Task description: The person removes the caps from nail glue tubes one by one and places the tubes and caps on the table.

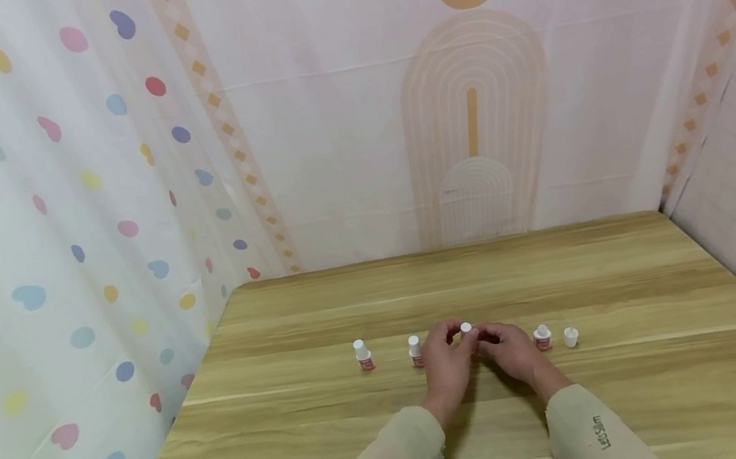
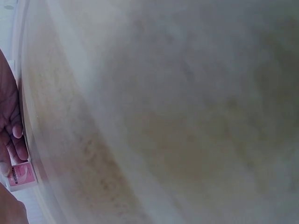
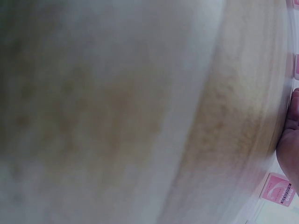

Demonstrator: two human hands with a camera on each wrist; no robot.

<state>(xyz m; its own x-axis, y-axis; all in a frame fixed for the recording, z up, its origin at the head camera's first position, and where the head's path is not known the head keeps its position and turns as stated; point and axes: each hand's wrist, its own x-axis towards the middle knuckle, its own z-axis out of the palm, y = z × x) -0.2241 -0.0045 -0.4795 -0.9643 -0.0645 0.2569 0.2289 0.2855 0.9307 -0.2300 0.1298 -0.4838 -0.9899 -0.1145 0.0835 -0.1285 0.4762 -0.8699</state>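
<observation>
Near the middle of the table, a small white-capped bottle [image 1: 466,328] stands between both hands, its lower part mostly hidden by fingers. My left hand [image 1: 449,365] curls round it from the left, the thumb close below the cap. From the other side my right hand [image 1: 514,353] pinches it with the fingertips. In the left wrist view the pink label [image 2: 22,174] of a bottle shows between the hands. A capped bottle [image 1: 416,352] is just left of the left hand. Right of the right hand is an uncapped bottle [image 1: 542,337], with a loose white cap [image 1: 571,337] beside it.
Another capped bottle [image 1: 363,355] stands farther left in the same row. The wood-grain table [image 1: 302,449] reaches back to a patterned curtain [image 1: 340,145], and a dotted curtain [image 1: 63,310] hangs along the left edge. A pink-labelled bottle [image 3: 278,189] appears low in the right wrist view.
</observation>
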